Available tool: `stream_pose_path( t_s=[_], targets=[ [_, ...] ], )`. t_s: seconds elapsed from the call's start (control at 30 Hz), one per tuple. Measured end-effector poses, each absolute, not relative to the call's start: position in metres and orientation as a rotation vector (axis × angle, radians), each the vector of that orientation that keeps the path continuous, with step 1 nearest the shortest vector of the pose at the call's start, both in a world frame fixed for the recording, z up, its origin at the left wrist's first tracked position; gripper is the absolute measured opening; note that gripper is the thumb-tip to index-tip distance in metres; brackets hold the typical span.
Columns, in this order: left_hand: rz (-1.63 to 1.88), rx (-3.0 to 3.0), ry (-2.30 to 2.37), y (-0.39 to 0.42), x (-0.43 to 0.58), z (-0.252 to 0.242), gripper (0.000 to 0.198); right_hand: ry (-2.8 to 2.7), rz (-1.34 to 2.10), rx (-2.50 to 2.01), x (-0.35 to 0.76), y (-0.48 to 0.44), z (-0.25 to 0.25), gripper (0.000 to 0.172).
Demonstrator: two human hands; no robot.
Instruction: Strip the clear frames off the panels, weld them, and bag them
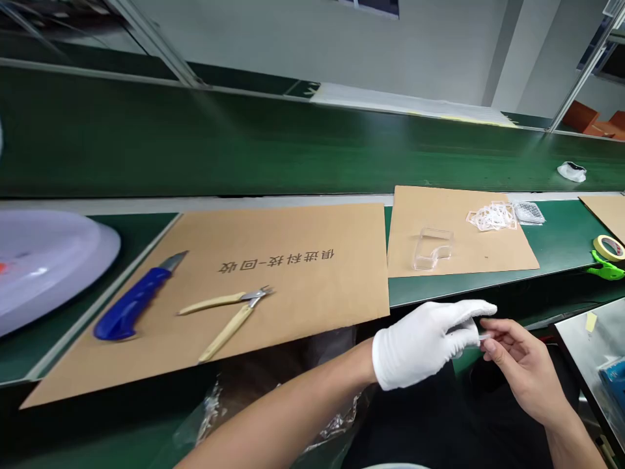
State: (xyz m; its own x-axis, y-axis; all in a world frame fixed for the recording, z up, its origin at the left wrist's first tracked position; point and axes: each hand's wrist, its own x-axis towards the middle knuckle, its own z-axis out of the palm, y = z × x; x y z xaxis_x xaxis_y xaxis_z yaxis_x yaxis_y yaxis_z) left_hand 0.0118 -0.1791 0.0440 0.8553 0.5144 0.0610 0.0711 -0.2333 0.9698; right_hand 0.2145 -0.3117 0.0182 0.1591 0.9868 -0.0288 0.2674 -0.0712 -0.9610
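Observation:
My left hand [430, 342], in a white glove, is at the bench's front edge with thumb and fingers pinched together. Facing it is my bare right hand [525, 365], its thumb and fingertips closed as well. Between both sets of fingertips shows a small clear piece [484, 337], mostly hidden by the fingers; its kind cannot be made out. Beyond the hands, a clear plastic box-shaped part [433, 249] rests on a cardboard sheet [498, 257]. Farther back on that sheet lies a pile of thin white frames [493, 216], beside a small bag of tiny parts [528, 213].
On the left cardboard [312, 306] lie a blue-handled knife [137, 306] and cream-handled nippers [234, 316]. A whitish rounded container [49, 267] stands far left. Yellow tape [608, 248] and green scissors [605, 268] are at right. A green conveyor belt [293, 150] runs behind.

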Motion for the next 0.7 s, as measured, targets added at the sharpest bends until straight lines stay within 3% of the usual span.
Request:
stream_pose_path(
  t_s=[0.13,0.27,0.33,0.47,0.7],
  targets=[
    [0.427,1.749,0.589,-0.166,0.002,0.047,0.046,-1.401,0.929,-1.579,0.216,-0.285,0.028,0.022],
    [0.405,1.562,0.674,-0.147,-0.009,0.041,0.063,-1.419,0.883,-1.523,0.211,-0.252,0.044,0.023],
    [0.416,1.561,0.723,-0.135,-0.014,0.036,0.056,-1.362,0.917,-1.464,0.210,-0.232,0.049,0.026],
    [0.472,1.649,0.804,-0.112,-0.020,0.034,0.021,-1.230,1.031,-1.352,0.209,-0.193,0.048,0.029],
    [0.549,1.709,0.912,-0.073,-0.031,0.047,0.028,-1.121,1.110,-1.313,0.201,-0.145,0.035,0.036]
  ],
)
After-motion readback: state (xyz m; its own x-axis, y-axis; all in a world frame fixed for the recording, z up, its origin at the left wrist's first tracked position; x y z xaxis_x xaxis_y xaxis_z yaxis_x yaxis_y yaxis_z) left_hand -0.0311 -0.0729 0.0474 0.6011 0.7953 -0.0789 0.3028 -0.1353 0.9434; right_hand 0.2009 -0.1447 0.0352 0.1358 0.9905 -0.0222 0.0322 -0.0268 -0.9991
